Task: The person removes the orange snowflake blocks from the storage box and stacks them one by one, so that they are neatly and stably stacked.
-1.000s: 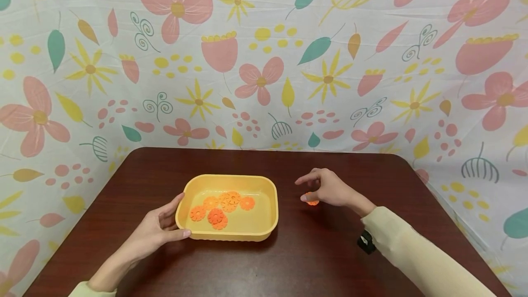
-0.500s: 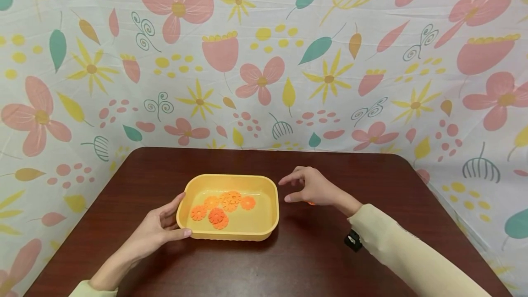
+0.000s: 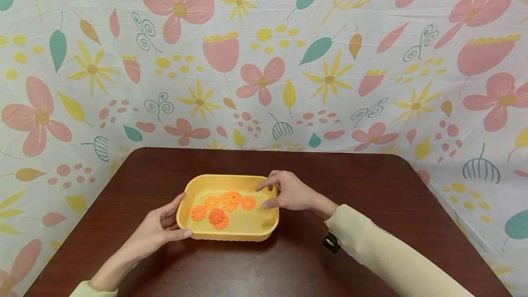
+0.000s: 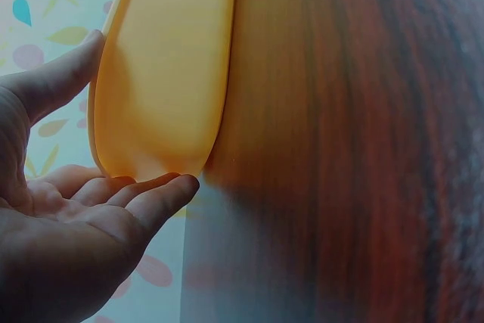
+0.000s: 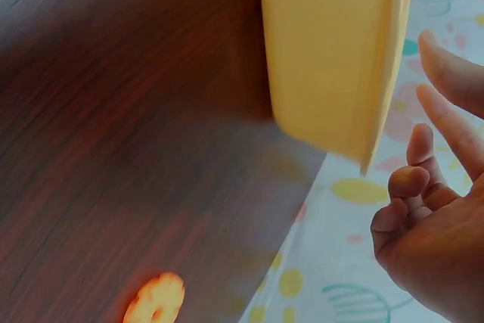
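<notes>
A yellow plastic basin [image 3: 255,235] stands on the table, holding several orange flower-shaped discs [image 3: 216,216], some of them overlapping. At its left end, my left hand [image 3: 150,235] holds the basin, thumb at the front corner and fingers along the end wall; the left wrist view shows this hand [image 4: 83,209] against the wall. My right hand [image 3: 290,191] is over the basin's right rim, thumb and forefinger apart with nothing seen between them. In the right wrist view, another orange disc [image 5: 156,300] lies on the table; my right forearm hides it in the head view.
The dark brown wooden table [image 3: 198,269] has rounded far corners. A white cloth [image 3: 264,136] printed with flowers and leaves hangs right behind it and along both sides. A small black device [image 3: 331,243] is strapped under my right wrist.
My right hand has moved left, away from the loose disc on the table and over the basin's right rim. My left hand and the basin have stayed in place.
</notes>
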Demonstrator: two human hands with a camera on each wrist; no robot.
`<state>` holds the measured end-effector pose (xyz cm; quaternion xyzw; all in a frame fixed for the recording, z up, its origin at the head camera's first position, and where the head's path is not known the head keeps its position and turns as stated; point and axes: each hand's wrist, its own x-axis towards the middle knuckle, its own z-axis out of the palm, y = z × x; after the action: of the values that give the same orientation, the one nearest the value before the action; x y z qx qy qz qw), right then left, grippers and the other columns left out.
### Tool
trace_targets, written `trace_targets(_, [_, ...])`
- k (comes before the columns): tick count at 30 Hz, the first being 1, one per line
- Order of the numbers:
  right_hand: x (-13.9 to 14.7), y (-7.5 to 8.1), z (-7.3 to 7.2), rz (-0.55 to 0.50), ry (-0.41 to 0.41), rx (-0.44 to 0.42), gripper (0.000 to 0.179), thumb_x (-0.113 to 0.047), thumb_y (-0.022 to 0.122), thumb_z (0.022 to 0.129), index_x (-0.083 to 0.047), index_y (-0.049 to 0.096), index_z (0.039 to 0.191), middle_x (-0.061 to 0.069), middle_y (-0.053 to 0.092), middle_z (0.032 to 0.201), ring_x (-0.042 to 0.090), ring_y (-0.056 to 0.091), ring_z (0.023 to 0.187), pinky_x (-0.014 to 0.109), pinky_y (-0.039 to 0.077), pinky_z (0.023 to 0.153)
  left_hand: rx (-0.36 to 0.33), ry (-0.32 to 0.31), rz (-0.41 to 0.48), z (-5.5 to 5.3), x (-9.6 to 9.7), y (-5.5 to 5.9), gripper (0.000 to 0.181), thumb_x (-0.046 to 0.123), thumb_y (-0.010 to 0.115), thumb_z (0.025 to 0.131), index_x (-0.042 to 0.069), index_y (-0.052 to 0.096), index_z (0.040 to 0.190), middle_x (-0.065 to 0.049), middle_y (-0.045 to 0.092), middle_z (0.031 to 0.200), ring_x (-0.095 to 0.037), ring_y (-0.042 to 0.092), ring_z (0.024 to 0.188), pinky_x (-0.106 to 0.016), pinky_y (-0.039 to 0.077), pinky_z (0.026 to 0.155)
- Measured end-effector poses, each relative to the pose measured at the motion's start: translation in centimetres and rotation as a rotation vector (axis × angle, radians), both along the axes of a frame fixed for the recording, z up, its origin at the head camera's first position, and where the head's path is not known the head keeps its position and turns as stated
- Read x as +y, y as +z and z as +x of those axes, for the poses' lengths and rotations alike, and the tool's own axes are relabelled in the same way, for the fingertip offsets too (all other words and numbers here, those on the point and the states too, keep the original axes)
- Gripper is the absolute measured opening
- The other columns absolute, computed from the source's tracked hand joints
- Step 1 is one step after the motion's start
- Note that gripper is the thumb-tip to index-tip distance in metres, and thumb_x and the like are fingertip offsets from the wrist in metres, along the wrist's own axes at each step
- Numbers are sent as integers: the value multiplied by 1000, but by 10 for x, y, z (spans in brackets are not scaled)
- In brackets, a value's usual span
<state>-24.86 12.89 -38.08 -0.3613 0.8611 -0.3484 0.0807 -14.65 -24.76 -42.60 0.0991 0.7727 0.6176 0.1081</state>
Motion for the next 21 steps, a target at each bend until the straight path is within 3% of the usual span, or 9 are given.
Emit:
trace_targets(9, [-28,-9,2,-25,66,-8,36,-11,92,82,-10,81,116,0,65,98,29,57,90,30,40,68,2,-6,12,0,0,-1,101,9,85,90,-1,20,167,-23,18,171,-43,32,150,-36,50,105])
trace_targets(15, [-46,-13,2,-28,97,-15,37,-8,92,81,-5,81,116,12,69,101,36,59,94,31,40,74,6,-9,17,0,0,-1,101,8,85,90,-1,19,167,-24,18,171,-44,32,149,-35,51,104])
trace_targets(21, [-61,-20,4,-3,105,1,39,-9,93,78,-4,81,115,12,71,100,34,61,91,29,44,74,3,-9,19,0,0,-1,100,7,84,90,-2,19,166,-25,18,170,-45,34,149,-34,51,104])
